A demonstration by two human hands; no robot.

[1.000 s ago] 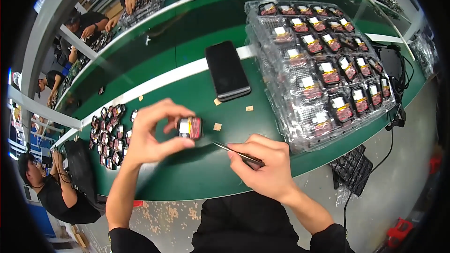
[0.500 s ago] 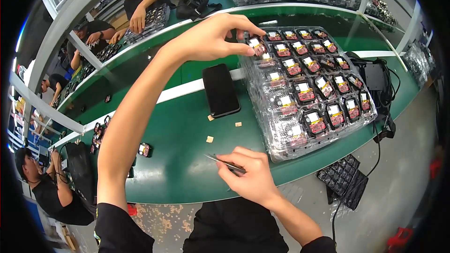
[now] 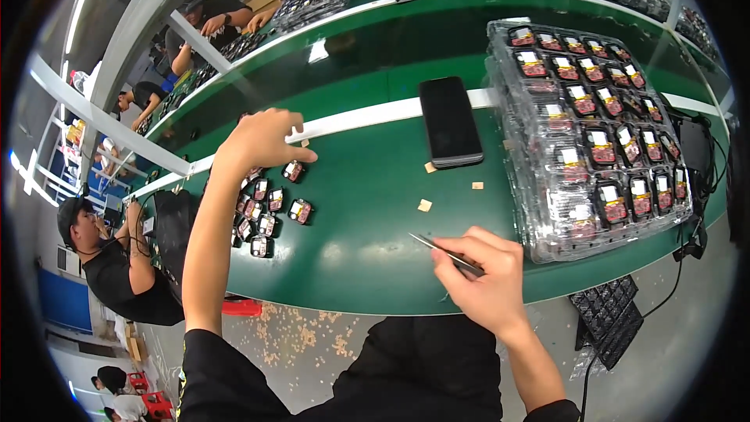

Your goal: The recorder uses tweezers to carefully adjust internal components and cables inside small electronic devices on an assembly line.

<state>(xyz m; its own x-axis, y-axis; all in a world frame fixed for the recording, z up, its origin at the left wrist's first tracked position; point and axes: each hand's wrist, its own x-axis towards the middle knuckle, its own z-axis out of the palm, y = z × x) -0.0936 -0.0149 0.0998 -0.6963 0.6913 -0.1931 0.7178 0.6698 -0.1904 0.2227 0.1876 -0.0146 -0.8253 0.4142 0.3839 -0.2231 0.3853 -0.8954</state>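
Observation:
My left hand (image 3: 262, 141) is over a cluster of small black square modules (image 3: 267, 224) on the green bench, fingers curved and apart with nothing seen between them. One module (image 3: 293, 171) lies just below its thumb. My right hand (image 3: 486, 270) grips a pair of tweezers (image 3: 449, 254), their tips pointing up and left above the bench. To its upper right stands a stack of clear plastic trays (image 3: 539, 223). Modules with white and yellow labels and red faces, such as the lower module (image 3: 612, 202), fill most pockets; several on the left side look bare.
A black phone (image 3: 451, 121) rests across the white strip (image 3: 367, 119) on the bench. Small tan squares (image 3: 424, 205) lie below it. Black cables and a bag (image 3: 698, 148) are right of the trays. Co-workers, including one seated person (image 3: 117, 258), are at the left and back.
My left hand has gone from the tray's far left corner to the loose modules, leaving a module in that corner. The view has shifted left. My right hand still holds the tweezers.

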